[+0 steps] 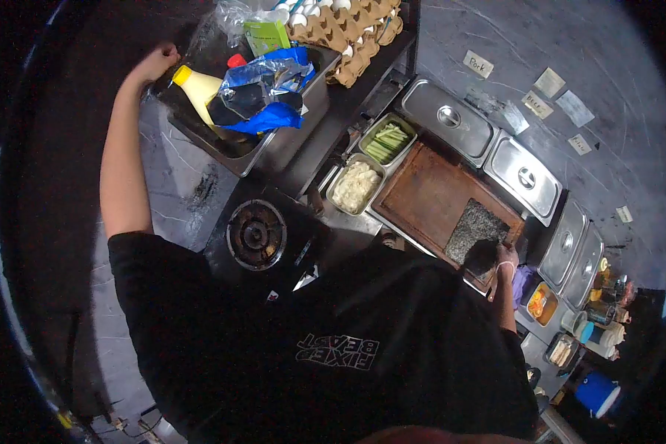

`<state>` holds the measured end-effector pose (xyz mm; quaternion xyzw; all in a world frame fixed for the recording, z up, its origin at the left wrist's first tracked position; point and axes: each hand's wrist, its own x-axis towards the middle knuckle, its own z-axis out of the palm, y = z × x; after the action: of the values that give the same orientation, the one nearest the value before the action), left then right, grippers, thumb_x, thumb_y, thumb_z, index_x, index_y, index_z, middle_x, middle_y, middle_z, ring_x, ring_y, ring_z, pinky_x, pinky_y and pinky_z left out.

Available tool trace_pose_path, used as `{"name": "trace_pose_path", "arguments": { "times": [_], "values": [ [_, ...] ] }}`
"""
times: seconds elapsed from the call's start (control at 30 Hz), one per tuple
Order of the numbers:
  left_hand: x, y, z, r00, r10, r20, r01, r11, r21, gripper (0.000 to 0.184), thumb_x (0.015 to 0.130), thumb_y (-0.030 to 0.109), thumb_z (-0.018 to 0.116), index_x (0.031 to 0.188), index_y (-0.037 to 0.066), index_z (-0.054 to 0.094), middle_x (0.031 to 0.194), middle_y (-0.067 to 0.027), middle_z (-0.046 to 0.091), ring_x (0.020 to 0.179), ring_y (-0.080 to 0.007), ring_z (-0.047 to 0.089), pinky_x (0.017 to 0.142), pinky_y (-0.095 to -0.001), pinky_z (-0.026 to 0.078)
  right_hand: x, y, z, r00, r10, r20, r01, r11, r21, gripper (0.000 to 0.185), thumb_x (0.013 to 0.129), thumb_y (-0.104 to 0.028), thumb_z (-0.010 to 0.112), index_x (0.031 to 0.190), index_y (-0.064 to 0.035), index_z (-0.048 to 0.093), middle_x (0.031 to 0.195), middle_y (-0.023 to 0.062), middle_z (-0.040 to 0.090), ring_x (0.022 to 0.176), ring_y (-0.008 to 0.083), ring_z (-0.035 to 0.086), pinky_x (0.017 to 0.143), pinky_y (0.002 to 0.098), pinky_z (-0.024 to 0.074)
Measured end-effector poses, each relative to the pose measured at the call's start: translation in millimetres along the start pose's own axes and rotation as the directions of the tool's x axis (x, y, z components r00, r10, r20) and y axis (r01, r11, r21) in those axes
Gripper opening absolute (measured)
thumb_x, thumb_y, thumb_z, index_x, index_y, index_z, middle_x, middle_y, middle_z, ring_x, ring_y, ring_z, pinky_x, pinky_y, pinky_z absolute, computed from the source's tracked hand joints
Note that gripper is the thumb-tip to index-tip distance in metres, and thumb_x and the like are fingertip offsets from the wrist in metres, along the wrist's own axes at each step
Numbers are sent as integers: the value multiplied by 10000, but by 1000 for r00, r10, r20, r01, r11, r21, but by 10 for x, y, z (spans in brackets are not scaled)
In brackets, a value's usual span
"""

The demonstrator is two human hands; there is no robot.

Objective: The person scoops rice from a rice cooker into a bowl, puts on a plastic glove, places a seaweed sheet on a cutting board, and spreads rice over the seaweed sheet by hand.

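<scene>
My left hand [155, 64] is at the upper left, fingers curled closed beside clear plastic at the edge of a metal bin [255, 154]; what it grips is too small to tell. The bin holds a yellow-capped bottle [198, 90], a blue-and-silver packet [263, 85] and a green packet [266, 35]. At the right, my right hand [506, 260], with a pale band at the wrist, has its fingers closed at the edge of a dark speckled sheet [472, 231]. The sheet lies on a brown board [429, 185], partly in shadow.
Cucumber strips [387, 142] and a pale filling [355, 186] sit in trays beside the board. Lidded metal pans [451, 122] line its far side. A burner [256, 234] is left of centre. Egg cartons [355, 37] stand at the top; an orange-filled tray [542, 303] and bottles are at the right.
</scene>
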<state>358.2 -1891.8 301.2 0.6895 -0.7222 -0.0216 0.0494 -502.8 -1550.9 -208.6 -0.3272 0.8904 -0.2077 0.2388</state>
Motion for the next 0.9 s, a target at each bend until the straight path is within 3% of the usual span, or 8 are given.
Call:
{"name": "trace_pose_path", "arguments": {
  "times": [0.07, 0.17, 0.33, 0.47, 0.5, 0.57, 0.77, 0.9],
  "values": [
    [63, 55, -55, 987, 36, 157, -47, 997, 69, 255, 872, 223, 604, 1001, 3, 592, 908, -134, 665, 851, -232, 611, 793, -355, 470, 4, -47, -13, 1000, -14, -13, 13, 1000, -22, 401, 773, -337, 644, 1072, -71, 667, 989, 183, 686, 946, 320, 655, 842, 376, 490],
    [115, 145, 90, 1000, 4, 16, -5, 998, 69, 217, 851, 191, 625, 930, -6, 583, 837, -149, 649, 820, -243, 613, 756, -376, 472, -217, -466, -187, 989, -140, -44, 134, 983, -127, 343, 793, -233, 625, 1084, -54, 656, 996, 176, 681, 916, 318, 651, 827, 378, 488],
    [-74, 443, 77, 991, 27, -133, -2, 983, 185, 306, 900, 188, 555, 1143, 3, 577, 1071, -250, 624, 997, -365, 619, 858, -403, 481, -704, -2008, -845, 825, -562, -56, 535, 810, -241, 289, 834, -184, 625, 1102, -75, 627, 1065, 187, 634, 977, 381, 598, 848, 446, 469],
    [-111, 329, 86, 979, -94, -178, 120, 983, 141, 402, 947, 249, 469, 1267, 9, 507, 1224, -269, 550, 1128, -372, 556, 970, -406, 428, -1001, -3219, -1188, 722, -692, 21, 688, 713, -135, 326, 855, -218, 613, 1145, -68, 604, 1148, 196, 592, 1038, 383, 570, 892, 452, 449],
    [-87, 315, 66, 976, -155, -153, 176, 975, 136, 420, 958, 263, 446, 1290, 11, 493, 1258, -272, 531, 1146, -378, 543, 986, -405, 419, -1025, -3377, -1150, 709, -705, 13, 703, 705, -94, 342, 857, -226, 613, 1158, -64, 599, 1169, 202, 585, 1066, 379, 561, 920, 444, 441],
    [553, -843, 565, 913, 136, -385, -178, 981, -75, 433, 998, 279, 344, 1274, -13, 506, 1299, -208, 535, 1227, -316, 488, 1048, -343, 356, -1080, -3569, -1021, 652, -758, 27, 758, 650, -46, 380, 861, -245, 609, 1193, -60, 584, 1208, 207, 571, 1121, 367, 542, 971, 430, 424],
    [862, -347, 336, 975, 118, -190, -134, 988, -72, 412, 995, 246, 353, 1282, -8, 503, 1299, -209, 533, 1221, -301, 495, 1042, -340, 362, -1221, -3565, -841, 475, -831, 289, 868, 496, 2, 342, 833, -267, 637, 1098, -53, 623, 1093, 175, 613, 1068, 361, 562, 898, 455, 458],
    [1050, -94, 261, 977, 123, -177, -133, 990, -50, 399, 992, 224, 360, 1287, -6, 500, 1299, -210, 532, 1216, -291, 500, 1038, -338, 366, -1473, -3410, -958, 603, -689, 402, 783, 608, -131, 310, 822, -260, 633, 1050, -51, 633, 1022, 185, 635, 989, 369, 595, 847, 462, 469]
  ]
}}
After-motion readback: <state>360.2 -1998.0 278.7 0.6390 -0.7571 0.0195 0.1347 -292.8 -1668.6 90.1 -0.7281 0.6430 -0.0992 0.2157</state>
